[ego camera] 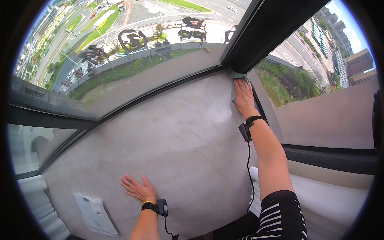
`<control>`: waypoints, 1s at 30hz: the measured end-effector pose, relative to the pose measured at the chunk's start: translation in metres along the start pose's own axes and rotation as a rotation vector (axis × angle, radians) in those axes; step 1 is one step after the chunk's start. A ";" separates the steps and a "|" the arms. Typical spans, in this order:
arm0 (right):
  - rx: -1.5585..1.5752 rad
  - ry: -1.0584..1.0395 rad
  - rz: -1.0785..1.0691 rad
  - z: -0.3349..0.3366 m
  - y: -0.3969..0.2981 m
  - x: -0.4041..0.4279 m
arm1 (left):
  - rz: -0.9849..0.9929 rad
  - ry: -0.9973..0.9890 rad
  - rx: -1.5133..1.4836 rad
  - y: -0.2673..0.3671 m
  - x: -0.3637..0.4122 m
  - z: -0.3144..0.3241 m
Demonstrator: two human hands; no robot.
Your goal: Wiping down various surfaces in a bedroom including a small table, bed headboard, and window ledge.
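Observation:
My right hand (244, 95) reaches far forward and lies flat on a grey-green cloth (240, 75), pressed into the corner where the marbled window sill (180, 144) meets the dark window frames. Part of the cloth shows beyond the fingertips and at the hand's left side; the palm hides the rest. Flat on the sill at the lower left rests my left hand (139, 189), fingers spread, holding nothing. A plastic-wrapped packet (96, 213) with writing lies to its left. Both wrists wear black straps with small cabled boxes.
Dark window frames (159, 91) border the sill, with a thick post (261, 33) rising at the far corner. White curtains (324, 189) hang at the right, and another white curtain (45, 207) at the left. Outside the glass are chairs, a planted strip and roads.

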State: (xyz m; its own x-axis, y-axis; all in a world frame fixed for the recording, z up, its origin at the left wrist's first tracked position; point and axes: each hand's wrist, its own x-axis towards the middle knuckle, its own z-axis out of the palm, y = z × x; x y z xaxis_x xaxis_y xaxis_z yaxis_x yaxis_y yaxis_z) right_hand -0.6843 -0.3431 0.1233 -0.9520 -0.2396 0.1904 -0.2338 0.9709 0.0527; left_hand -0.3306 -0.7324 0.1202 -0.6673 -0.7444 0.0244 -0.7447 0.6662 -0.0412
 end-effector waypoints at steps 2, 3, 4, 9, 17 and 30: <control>0.036 0.006 0.057 -0.002 -0.006 -0.004 | -0.026 0.013 0.017 -0.003 0.004 0.002; 0.024 0.007 0.070 -0.003 -0.004 -0.011 | -0.011 0.010 0.009 -0.001 0.004 0.004; 0.028 0.010 0.087 -0.005 0.001 -0.020 | -0.022 0.004 0.025 0.001 0.003 0.005; 0.021 -0.044 0.167 -0.024 0.002 -0.088 | -0.043 -0.072 0.053 0.001 0.004 0.005; 0.094 -0.085 0.249 -0.073 0.003 -0.264 | -0.057 -0.001 0.116 -0.001 0.005 0.015; 0.321 0.121 0.194 -0.056 -0.037 -0.243 | -0.109 -0.022 0.182 0.002 0.006 0.011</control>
State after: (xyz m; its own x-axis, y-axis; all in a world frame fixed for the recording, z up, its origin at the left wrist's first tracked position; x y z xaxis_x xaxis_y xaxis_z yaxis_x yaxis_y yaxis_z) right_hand -0.4331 -0.3206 0.1302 -0.9589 -0.0321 0.2818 -0.1201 0.9461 -0.3009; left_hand -0.3361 -0.7362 0.1090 -0.5809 -0.8138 0.0173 -0.7962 0.5637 -0.2197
